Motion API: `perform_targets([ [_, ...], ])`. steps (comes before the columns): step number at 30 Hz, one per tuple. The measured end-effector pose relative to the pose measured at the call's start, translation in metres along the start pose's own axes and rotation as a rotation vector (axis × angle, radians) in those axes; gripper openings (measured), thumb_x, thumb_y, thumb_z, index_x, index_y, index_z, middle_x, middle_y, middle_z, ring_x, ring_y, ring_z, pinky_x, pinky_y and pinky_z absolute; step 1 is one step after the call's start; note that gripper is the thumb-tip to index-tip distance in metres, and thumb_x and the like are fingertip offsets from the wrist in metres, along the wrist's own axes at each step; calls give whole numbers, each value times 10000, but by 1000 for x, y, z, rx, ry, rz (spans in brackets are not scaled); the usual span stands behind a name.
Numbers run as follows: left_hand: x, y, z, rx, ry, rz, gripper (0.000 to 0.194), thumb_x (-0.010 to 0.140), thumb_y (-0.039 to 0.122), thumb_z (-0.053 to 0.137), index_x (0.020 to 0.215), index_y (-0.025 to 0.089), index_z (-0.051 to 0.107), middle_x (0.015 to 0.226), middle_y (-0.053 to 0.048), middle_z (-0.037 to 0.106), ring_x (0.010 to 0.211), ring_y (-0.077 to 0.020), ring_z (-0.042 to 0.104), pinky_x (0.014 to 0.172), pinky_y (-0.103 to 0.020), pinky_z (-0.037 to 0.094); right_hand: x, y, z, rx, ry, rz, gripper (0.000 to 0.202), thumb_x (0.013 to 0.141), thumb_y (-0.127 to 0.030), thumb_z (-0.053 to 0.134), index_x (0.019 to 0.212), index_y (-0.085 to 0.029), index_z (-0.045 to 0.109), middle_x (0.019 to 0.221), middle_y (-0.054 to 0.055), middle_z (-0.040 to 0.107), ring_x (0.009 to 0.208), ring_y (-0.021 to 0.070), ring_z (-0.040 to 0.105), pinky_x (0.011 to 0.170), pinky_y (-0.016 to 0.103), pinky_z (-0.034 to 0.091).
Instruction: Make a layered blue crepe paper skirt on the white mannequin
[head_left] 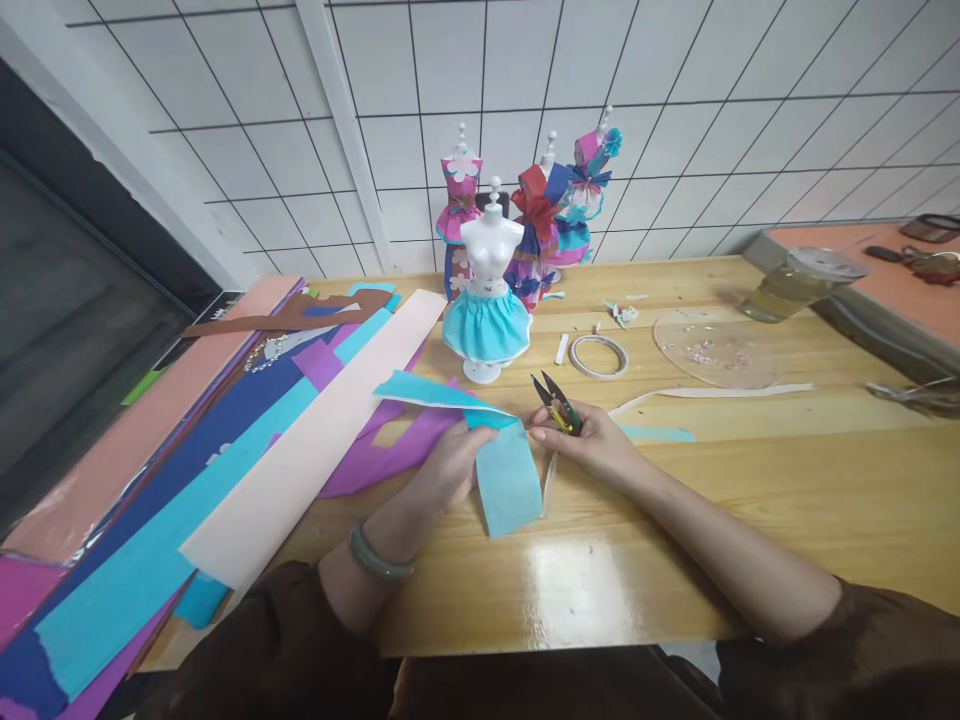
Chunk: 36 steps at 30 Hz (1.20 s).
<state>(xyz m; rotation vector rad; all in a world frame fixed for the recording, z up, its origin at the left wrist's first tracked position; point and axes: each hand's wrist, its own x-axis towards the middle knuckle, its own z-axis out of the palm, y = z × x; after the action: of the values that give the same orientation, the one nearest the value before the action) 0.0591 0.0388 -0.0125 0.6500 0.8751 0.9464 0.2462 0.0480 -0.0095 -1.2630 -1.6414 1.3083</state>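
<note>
My left hand (pixel 455 462) is closed on a folded turquoise crepe paper strip (pixel 510 485). One end reaches out to the left with a white edge along it, and the other hangs below my thumb. In my right hand (pixel 589 440) sits a pair of thread snips (pixel 556 402), blades pointing up and apart. The right thumb and fingertip meet at the strip's right corner, where a narrow pale ribbon-like piece (pixel 550 485) hangs down. Just beyond my hands stands a small white mannequin (pixel 491 245) wearing a gathered turquoise skirt (pixel 486 325) with a white hem.
Coloured paper sheets (pixel 315 450) overlap on the left. Dressed mannequins (pixel 536 210) stand behind, by the tiled wall. To the right are a tape roll (pixel 598 356), a clear round dish (pixel 709 350) of beads, a cup of liquid (pixel 799 283) and a white strip (pixel 735 391).
</note>
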Motion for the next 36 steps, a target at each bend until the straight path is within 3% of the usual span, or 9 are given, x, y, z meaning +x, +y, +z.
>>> perform_targets([
  [6, 1, -13, 0, 171, -157, -8, 251, 741, 261, 629, 963, 148, 664, 927, -61, 683, 879, -203, 604, 788, -305, 434, 0, 2, 4, 67, -11, -31, 242, 695, -349, 719, 756, -181, 557, 799, 2, 587, 759, 152, 535, 723, 275, 414],
  [10, 2, -16, -2, 195, -164, -22, 304, 746, 307, 658, 1011, 157, 643, 979, -64, 668, 873, -192, 597, 772, -306, 447, 2, 5, 5, 98, 39, 14, 251, 709, -355, 709, 706, -178, 531, 650, -34, 494, 612, 104, 455, 589, 245, 357],
  [14, 1, -14, -3, 142, -202, -67, 378, 736, 349, 682, 1061, 167, 618, 996, -67, 653, 848, -180, 593, 741, -312, 467, 3, 4, 2, 350, -7, 152, 312, 688, -385, 726, 718, -189, 485, 518, -84, 361, 441, 56, 294, 432, 223, 201],
  [19, 0, -8, -1, 102, -259, -47, 348, 710, 337, 717, 985, 140, 637, 962, -71, 650, 838, -155, 582, 774, -295, 455, 3, 1, 0, 548, -50, 227, 338, 668, -355, 752, 741, -194, 464, 480, -109, 302, 407, 35, 225, 414, 217, 120],
  [24, 0, -8, -4, 140, -337, -41, 367, 726, 343, 704, 1041, 168, 632, 942, -60, 655, 824, -149, 590, 743, -274, 443, 4, 3, 0, 527, 14, 212, 346, 651, -358, 764, 752, -198, 474, 499, -95, 372, 419, 46, 306, 413, 212, 186],
  [31, 0, -8, -5, 182, -309, -46, 339, 670, 286, 748, 959, 149, 637, 900, -73, 670, 787, -153, 611, 743, -289, 447, 5, 3, -3, 432, 127, 166, 364, 641, -416, 748, 762, -199, 481, 502, -94, 360, 406, 48, 286, 401, 217, 172],
  [36, -1, -5, -2, 47, -263, -73, 248, 730, 307, 691, 922, 158, 644, 905, -72, 674, 809, -178, 615, 773, -336, 467, 4, 5, 0, 287, 142, 147, 377, 646, -473, 723, 755, -186, 503, 534, -68, 400, 420, 58, 313, 391, 219, 188],
])
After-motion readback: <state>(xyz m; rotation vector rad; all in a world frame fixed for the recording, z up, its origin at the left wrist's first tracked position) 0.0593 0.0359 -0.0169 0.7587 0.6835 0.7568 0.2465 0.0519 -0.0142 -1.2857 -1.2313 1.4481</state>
